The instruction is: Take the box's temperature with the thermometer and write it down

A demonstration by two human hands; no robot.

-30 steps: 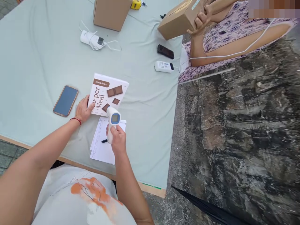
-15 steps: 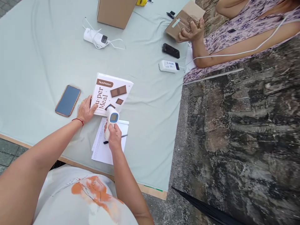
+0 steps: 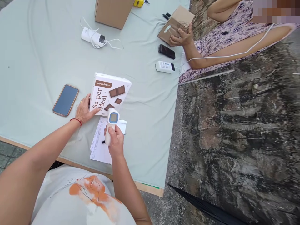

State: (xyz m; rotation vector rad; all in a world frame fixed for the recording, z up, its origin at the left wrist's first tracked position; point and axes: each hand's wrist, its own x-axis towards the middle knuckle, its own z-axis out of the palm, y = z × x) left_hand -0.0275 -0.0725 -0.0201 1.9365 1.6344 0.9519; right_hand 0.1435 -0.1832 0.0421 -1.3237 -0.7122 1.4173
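Observation:
My left hand (image 3: 83,110) grips the lower left edge of a white and brown meal box (image 3: 117,82), its thumb on the printed front and its other fingers hidden behind the side. In my right hand (image 3: 116,139) is a white infrared thermometer (image 3: 108,135) with a blue-rimmed screen, held upright just in front of the box's lower edge. Under that hand lies a spiral notebook (image 3: 97,152), with a dark pen (image 3: 103,142) on it, mostly covered by the hand. A smartphone (image 3: 66,100) rests to the left of my left hand.
Across the cloth-covered table (image 3: 145,131), a co-worker's hand (image 3: 184,38) holds a small cardboard box (image 3: 172,26). Near it lie a black device (image 3: 167,51) and a white power bank (image 3: 164,67). Another white device with a cable (image 3: 90,37) sits by a large carton (image 3: 113,12).
The thermometer is a little more upright, and my right hand has shifted slightly against the box. My left thumb reaches slightly further along the box front. The whole view has drifted slightly.

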